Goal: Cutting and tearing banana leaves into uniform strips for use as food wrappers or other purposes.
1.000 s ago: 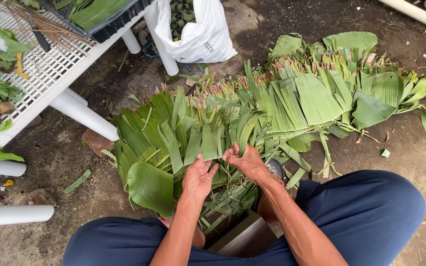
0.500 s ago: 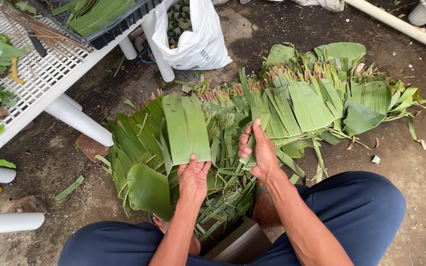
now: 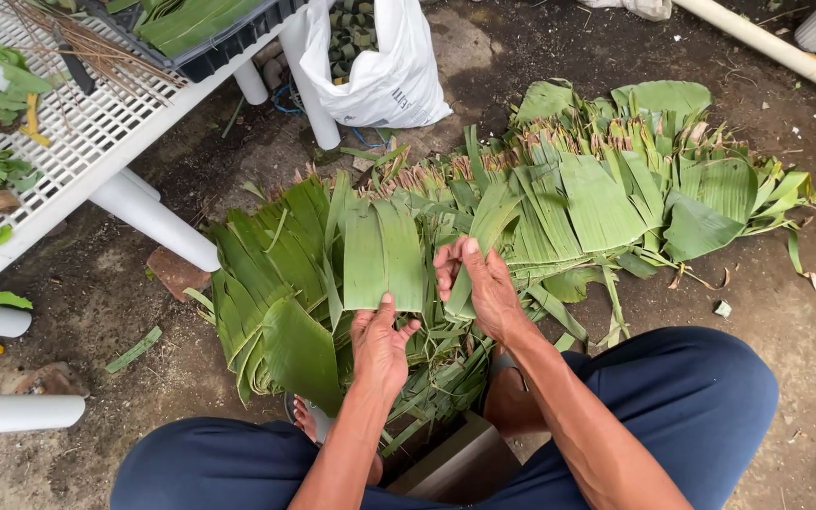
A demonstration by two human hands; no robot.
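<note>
1. Left hand (image 3: 382, 342): thumb and fingers pinch the near edge of a flat, rectangular leaf piece (image 3: 384, 257), smooth and finely ribbed along its length.
2. Right hand (image 3: 484, 288): fingers curled around a narrower, folded leaf strip (image 3: 480, 247), just beside the flat piece.
3. Leaf heap (image 3: 606, 194): overlapping glossy green blades, cut ends frayed and brownish, spread on bare, damp earth in front of the seated person's knees.
4. White plastic bag (image 3: 380, 71): crinkled, open-topped, standing beyond the heap.
5. White perforated table (image 3: 96, 132): grid surface on tubular legs, at the left.
</note>
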